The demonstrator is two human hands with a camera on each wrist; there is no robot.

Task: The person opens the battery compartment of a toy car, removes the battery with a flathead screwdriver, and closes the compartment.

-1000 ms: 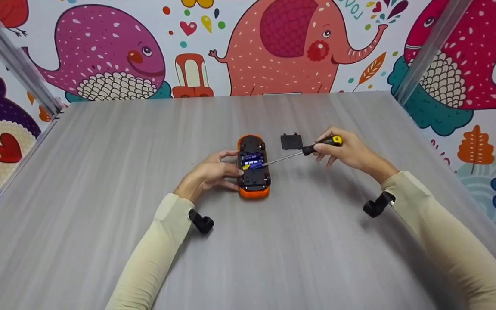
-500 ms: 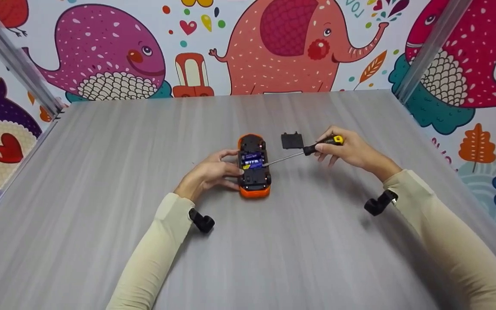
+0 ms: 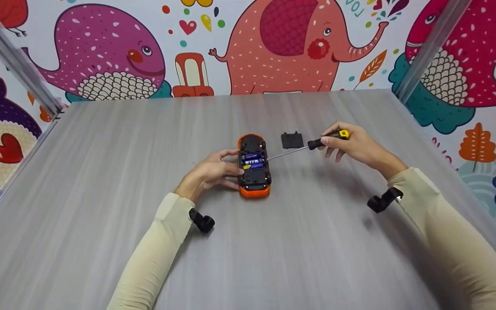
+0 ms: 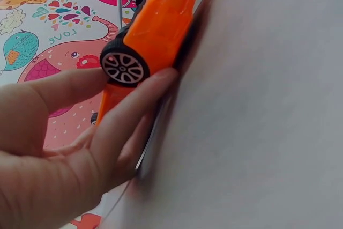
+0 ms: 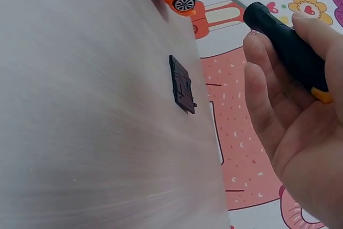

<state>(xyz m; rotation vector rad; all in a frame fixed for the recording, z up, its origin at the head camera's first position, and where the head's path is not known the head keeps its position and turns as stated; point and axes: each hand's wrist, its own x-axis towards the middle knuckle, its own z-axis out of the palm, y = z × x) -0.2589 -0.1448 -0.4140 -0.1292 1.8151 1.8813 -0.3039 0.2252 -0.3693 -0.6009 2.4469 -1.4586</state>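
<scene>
An orange toy car [image 3: 255, 191] lies upside down on the table, its black underside facing up. Purple batteries [image 3: 253, 160] sit side by side in its uncovered compartment. My left hand [image 3: 211, 171] grips the car by its left side, thumb near a wheel [image 4: 124, 67] and fingers along the body. In my right hand [image 3: 355, 144] is a screwdriver [image 3: 317, 143] with a black and yellow handle, pinched between thumb and fingers. Its metal shaft slants down to the left, with the tip at the right edge of the battery compartment.
A small black battery cover [image 3: 292, 140] with tabs lies on the table right of the car, behind the screwdriver's shaft. The grey wood-grain table [image 3: 144, 142] ends at a wall with printed cartoon animals [image 3: 291, 47]. Each wrist wears a black camera.
My right hand has shifted slightly right and back, drawing the screwdriver tip from over the batteries to the compartment's right edge. The tilted front battery now lies level. My left hand stays put.
</scene>
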